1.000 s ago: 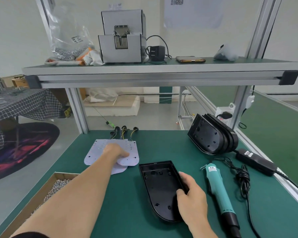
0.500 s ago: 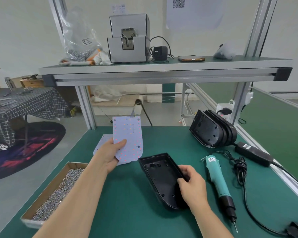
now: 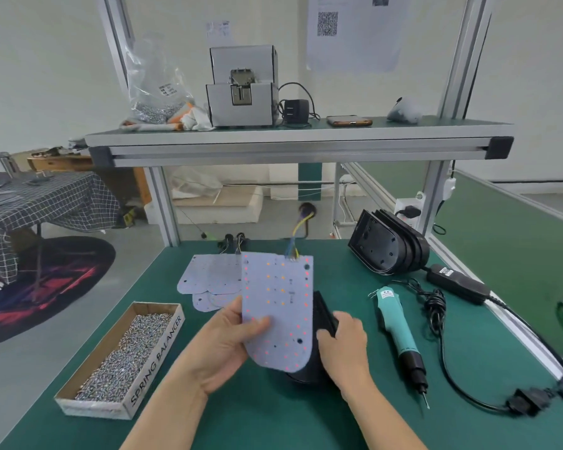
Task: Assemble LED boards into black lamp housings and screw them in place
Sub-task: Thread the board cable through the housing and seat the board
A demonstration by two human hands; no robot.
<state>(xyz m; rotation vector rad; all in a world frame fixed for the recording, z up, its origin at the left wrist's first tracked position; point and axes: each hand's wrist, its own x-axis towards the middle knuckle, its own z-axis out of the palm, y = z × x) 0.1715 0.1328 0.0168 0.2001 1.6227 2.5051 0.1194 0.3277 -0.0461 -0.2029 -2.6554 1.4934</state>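
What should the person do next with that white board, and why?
Probably lower the LED board into the black housing. The left hand holds it just above the housing, which the right hand steadies; the electric screwdriver lies unused.

Left hand (image 3: 223, 344) grips an LED board (image 3: 278, 308) above a black housing (image 3: 322, 315) steadied by the right hand (image 3: 343, 344); screwdriver (image 3: 398, 336) lies right, screw box (image 3: 121, 355) left.

Left hand (image 3: 223, 341) raised, thumb and fingers (image 3: 257, 323) pinched; right hand (image 3: 343, 344) curled low beside it.
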